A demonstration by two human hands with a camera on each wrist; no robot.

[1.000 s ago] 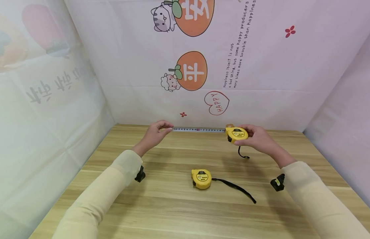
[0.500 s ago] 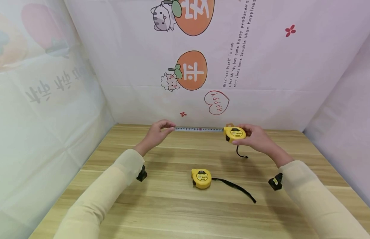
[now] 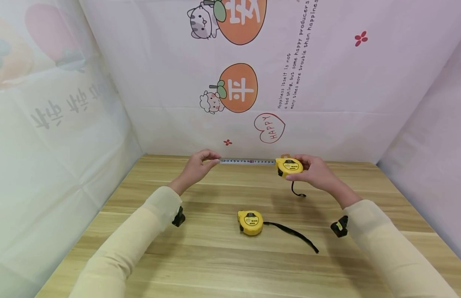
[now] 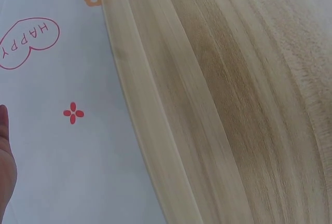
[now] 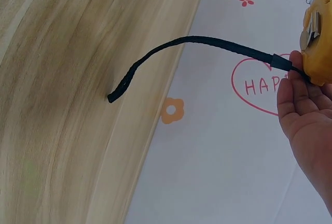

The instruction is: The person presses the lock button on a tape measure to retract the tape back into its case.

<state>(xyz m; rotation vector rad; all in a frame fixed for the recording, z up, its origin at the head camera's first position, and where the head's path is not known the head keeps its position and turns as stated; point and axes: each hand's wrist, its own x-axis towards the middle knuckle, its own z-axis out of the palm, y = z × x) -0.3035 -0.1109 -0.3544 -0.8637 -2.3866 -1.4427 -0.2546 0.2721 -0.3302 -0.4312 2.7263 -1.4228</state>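
Observation:
My right hand (image 3: 314,171) grips a yellow tape measure (image 3: 289,166) above the back of the table, its black wrist strap (image 5: 202,40) hanging from the case. From its mouth a white blade (image 3: 249,161) with printed numbers stretches left, level along the back wall. The blade's free end is pinched between thumb and fingers of my left hand (image 3: 197,167). In the left wrist view only an edge of the left hand (image 4: 6,167) shows, and the blade is out of sight. The right wrist view catches the case (image 5: 319,42) with its metal belt clip in the right hand (image 5: 311,115).
A second yellow tape measure (image 3: 250,222) lies on the wooden table (image 3: 200,265) in front of the hands, its black strap (image 3: 291,234) trailing right. White printed cloth (image 3: 327,82) hangs behind and at both sides. Small black cameras (image 3: 340,226) sit at the wrists.
The right hand has moved left with the tape measure, and the left hand slightly right. Less blade shows between them now. The second tape measure has stayed put.

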